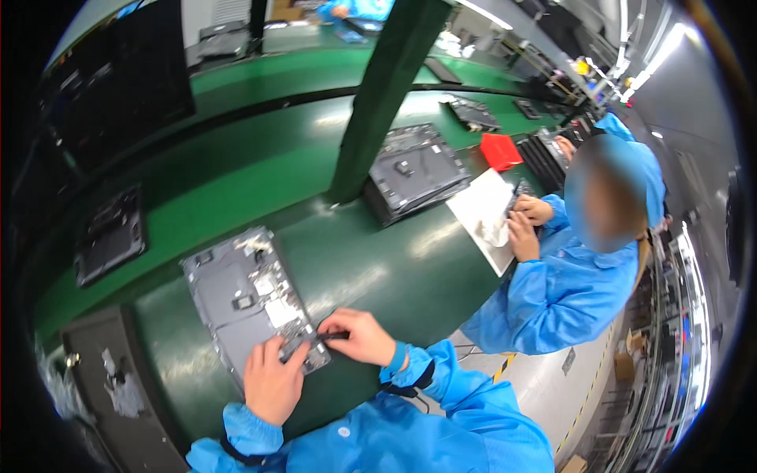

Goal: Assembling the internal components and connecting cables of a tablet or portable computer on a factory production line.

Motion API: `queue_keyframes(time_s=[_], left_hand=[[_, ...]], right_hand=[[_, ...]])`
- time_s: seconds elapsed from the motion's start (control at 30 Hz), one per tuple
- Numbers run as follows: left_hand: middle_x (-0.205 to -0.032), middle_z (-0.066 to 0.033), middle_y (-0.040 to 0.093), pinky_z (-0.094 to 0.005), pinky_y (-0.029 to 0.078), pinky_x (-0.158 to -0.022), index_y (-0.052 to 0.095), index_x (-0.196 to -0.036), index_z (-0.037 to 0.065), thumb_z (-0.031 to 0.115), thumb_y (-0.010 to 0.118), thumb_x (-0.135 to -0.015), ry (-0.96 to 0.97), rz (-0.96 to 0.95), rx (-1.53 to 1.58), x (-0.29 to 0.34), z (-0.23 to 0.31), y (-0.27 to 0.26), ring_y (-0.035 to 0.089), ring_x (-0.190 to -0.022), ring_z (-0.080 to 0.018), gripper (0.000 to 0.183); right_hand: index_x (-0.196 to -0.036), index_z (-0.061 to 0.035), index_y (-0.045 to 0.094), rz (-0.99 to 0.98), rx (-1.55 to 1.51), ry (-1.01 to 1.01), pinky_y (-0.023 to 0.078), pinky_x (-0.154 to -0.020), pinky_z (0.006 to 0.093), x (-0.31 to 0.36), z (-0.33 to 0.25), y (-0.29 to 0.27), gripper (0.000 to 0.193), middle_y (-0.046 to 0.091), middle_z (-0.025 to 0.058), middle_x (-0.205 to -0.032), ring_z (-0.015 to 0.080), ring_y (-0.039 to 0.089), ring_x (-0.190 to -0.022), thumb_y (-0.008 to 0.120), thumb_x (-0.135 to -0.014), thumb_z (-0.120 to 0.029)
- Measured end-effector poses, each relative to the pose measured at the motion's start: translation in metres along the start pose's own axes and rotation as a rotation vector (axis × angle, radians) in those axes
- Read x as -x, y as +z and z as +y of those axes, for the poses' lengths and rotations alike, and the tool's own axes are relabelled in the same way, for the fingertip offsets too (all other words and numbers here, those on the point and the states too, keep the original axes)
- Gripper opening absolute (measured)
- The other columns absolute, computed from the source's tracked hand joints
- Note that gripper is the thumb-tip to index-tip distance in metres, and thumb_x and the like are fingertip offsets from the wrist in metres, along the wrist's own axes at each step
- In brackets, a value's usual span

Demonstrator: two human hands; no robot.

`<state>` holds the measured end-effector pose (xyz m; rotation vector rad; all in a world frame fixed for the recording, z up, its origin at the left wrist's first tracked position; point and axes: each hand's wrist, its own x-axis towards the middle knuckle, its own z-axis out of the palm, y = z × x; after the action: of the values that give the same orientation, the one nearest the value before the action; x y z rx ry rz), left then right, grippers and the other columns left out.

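An opened laptop base (233,288), grey with exposed boards and a ribbon of parts along one side, lies tilted on the green bench before me. My left hand (274,382) rests on its near edge, fingers stretched out and thumb apart from them. My right hand (361,337) pinches a small black stick-like piece (334,336) at the base's near right corner. The piece's tip reaches the edge of the boards; its exact kind is too small to make out. A small dark block (242,302) sits on the laptop base's flat panel.
A stack of laptop bases (418,169) stands beside the green post (386,94). Another base (112,236) lies at far left, above a dark tray (118,394) holding clear plastic. At right, a co-worker in blue (552,292) works over a white sheet (477,209) near a red box (501,151).
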<state>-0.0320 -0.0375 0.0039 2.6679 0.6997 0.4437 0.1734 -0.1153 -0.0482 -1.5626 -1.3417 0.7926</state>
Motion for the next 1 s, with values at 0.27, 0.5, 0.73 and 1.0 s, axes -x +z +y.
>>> queue_keyframes(time_s=[0.27,0.5,0.73,1.0], left_hand=[[-0.113,-0.0126,0.052,-0.0434,0.043,-0.085,0.067,-0.118,0.016,0.012,0.068,-0.076,-0.048,-0.049,0.018,-0.001,-0.006,0.011,0.050,-0.102,-0.0325,0.042],[-0.127,-0.0148,0.054,-0.0467,0.046,-0.085,0.064,-0.125,0.020,0.020,0.063,-0.084,-0.048,-0.031,-0.053,0.011,-0.005,0.019,0.053,-0.102,-0.0358,0.041],[-0.124,-0.0105,0.056,-0.0465,0.046,-0.087,0.064,-0.125,0.025,0.023,0.064,-0.084,-0.104,0.001,-0.054,0.011,-0.007,0.022,0.054,-0.106,-0.0339,0.041],[-0.120,-0.0044,0.058,-0.0434,0.047,-0.083,0.067,-0.122,0.027,0.024,0.067,-0.082,-0.084,0.069,-0.073,0.010,-0.008,0.025,0.055,-0.103,-0.0298,0.040]], right_hand=[[-0.099,-0.0038,0.067,-0.023,0.027,0.086,0.052,-0.070,0.0322,0.001,-0.003,-0.010,0.024,0.062,0.0097,-0.088,0.0221,0.062,-0.076,0.073,-0.076,-0.003],[-0.100,-0.0028,0.068,-0.030,0.016,0.075,0.050,-0.067,0.0306,0.003,0.003,-0.006,0.024,0.061,0.0081,-0.086,0.0209,0.061,-0.076,0.070,-0.076,-0.003],[-0.101,-0.0019,0.066,-0.026,-0.020,0.112,0.051,-0.069,0.0307,-0.001,-0.001,-0.004,0.025,0.060,0.0084,-0.087,0.0208,0.061,-0.078,0.071,-0.076,-0.002],[-0.103,-0.0043,0.067,-0.071,0.005,0.125,0.052,-0.069,0.0291,-0.002,0.002,-0.010,0.025,0.063,0.0067,-0.092,0.0193,0.064,-0.081,0.071,-0.078,-0.004]])
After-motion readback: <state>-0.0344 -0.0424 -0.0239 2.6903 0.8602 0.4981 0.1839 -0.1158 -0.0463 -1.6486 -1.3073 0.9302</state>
